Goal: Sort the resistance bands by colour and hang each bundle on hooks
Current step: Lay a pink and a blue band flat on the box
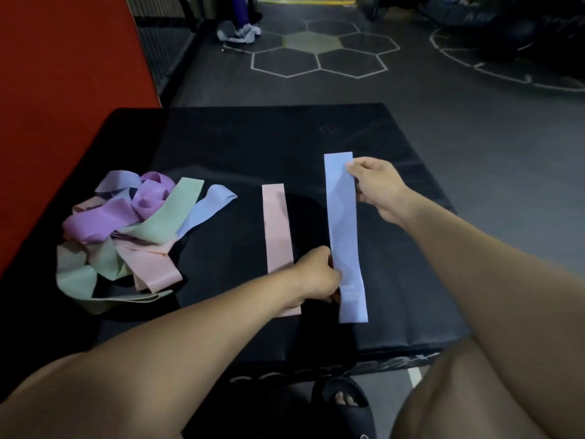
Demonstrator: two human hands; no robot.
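Note:
A blue resistance band [343, 229] lies stretched out flat and lengthwise on the black padded box [221, 147]. My right hand [376, 188] pinches its far end and my left hand [316, 277] pinches its near part. Just left of it a pink band [277, 229] lies flat and straight, partly under my left wrist. A loose heap of bands [133, 229] in purple, green, pink and blue sits on the left side of the box. No hooks are in view.
A red padded wall [63, 90] stands to the left. Beyond the box is dark gym floor with white hexagon markings [319, 49]. My knee and a black sandal [343, 403] show at the box's near edge.

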